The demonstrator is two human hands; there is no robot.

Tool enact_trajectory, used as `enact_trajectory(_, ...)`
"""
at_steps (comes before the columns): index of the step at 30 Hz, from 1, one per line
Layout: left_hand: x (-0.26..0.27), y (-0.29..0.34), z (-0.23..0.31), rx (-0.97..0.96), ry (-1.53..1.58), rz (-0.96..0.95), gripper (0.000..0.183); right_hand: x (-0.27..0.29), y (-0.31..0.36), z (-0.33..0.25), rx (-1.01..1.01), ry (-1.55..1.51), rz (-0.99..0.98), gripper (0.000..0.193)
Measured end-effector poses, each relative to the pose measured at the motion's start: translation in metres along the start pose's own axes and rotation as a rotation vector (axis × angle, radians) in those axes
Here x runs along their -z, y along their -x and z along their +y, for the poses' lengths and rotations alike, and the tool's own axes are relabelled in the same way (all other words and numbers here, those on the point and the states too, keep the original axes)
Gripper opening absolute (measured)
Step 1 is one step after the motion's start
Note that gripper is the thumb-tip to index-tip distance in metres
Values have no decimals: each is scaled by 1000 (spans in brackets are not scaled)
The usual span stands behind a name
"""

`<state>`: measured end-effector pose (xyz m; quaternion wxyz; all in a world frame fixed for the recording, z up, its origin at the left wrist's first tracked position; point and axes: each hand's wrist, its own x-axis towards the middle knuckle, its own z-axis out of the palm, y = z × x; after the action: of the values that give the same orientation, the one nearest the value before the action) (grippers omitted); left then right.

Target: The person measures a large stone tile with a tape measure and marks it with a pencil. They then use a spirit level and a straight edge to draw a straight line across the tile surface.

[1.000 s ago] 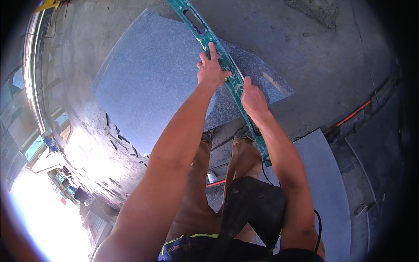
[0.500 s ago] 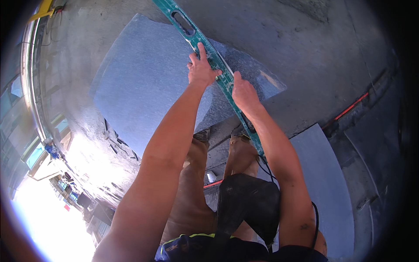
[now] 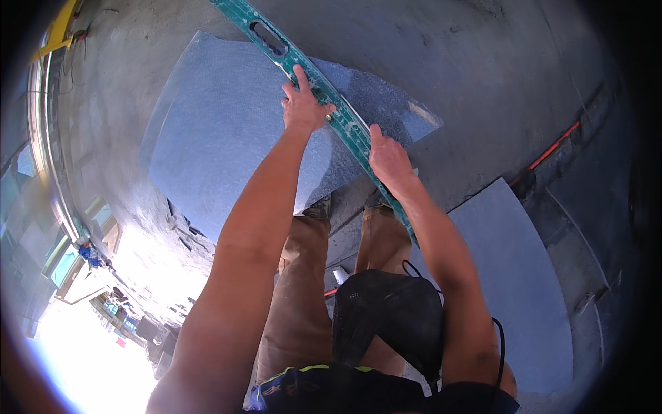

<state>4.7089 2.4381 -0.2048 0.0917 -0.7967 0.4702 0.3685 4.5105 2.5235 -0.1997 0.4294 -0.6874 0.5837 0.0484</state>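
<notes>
A long teal spirit level, scuffed and dusty, lies slantwise across a grey stone slab. My left hand presses on the level near its middle, fingers spread and forefinger stretched along it. At the level's right edge, nearer to me, is my right hand. Its fingers are curled, with the forefinger and thumb close together at the edge. Whatever they may pinch is too small or hidden to make out. The level's near end passes beside my right forearm.
Another grey slab lies at the right. Beyond it runs a red strip. A black mask-like thing with a cord hangs before my body, over my legs. A yellow frame stands far left; dark stone chips lie by the slab.
The slab and level sit slightly further left in view. My right hand has slid a little nearer to me along the level's edge; my left hand keeps its place on the level.
</notes>
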Motion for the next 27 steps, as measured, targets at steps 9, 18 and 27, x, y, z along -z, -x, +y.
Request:
enact_trajectory(9,-7,-6,-6,-29,-34,25,122,-8,91,47,-149,22,-64,16)
enact_trajectory(18,-11,-8,-8,-61,-60,53,122,-23,72,47,-87,-41,13,16)
enact_trajectory(27,-12,-9,-9,-53,-71,53,122,-22,118,65,-142,27,-7,15)
